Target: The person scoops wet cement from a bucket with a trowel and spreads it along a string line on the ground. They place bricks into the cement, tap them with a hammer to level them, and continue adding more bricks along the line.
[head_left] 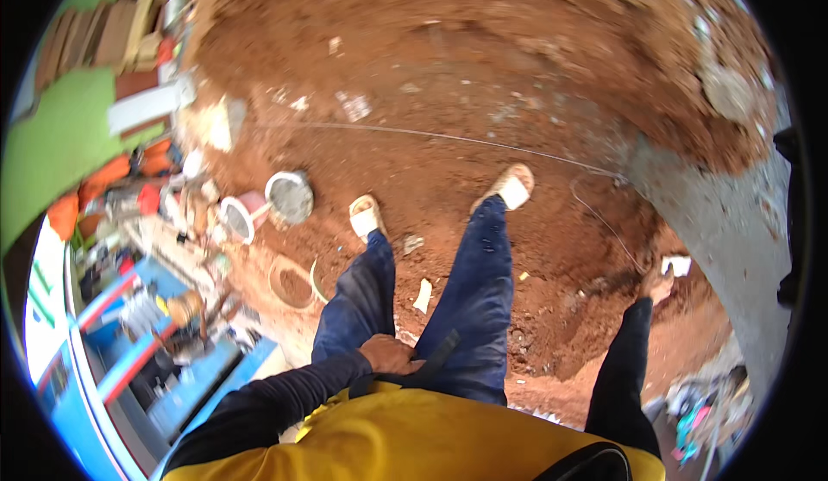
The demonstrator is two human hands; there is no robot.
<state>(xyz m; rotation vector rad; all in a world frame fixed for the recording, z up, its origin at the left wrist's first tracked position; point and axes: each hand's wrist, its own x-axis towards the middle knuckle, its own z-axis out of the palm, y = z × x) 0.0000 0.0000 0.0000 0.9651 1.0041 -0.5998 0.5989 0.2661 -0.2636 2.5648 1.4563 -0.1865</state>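
My left hand point(392, 354) is at my waist with its fingers curled in, beside a dark strap point(442, 356). Whatever those fingers may grip is hidden. Out to the right, my right hand point(658, 286) reaches low over the soil, closed on a small flat white piece point(678, 265) whose kind I cannot make out. A thin pale line point(448, 135) stretches across the dirt to a point right of my feet. From there a loose stretch of the line point(604, 221) curves down toward my right hand; whether it touches the hand is unclear.
Reddish soil point(552, 309) lies under my sandals, with a grey concrete surface point(720, 209) at right. Left of my feet stand a bucket of grey material point(290, 197), a pinkish bucket point(244, 217) and a round tub of soil point(291, 283). Blue shelving point(177, 403) holds clutter at lower left.
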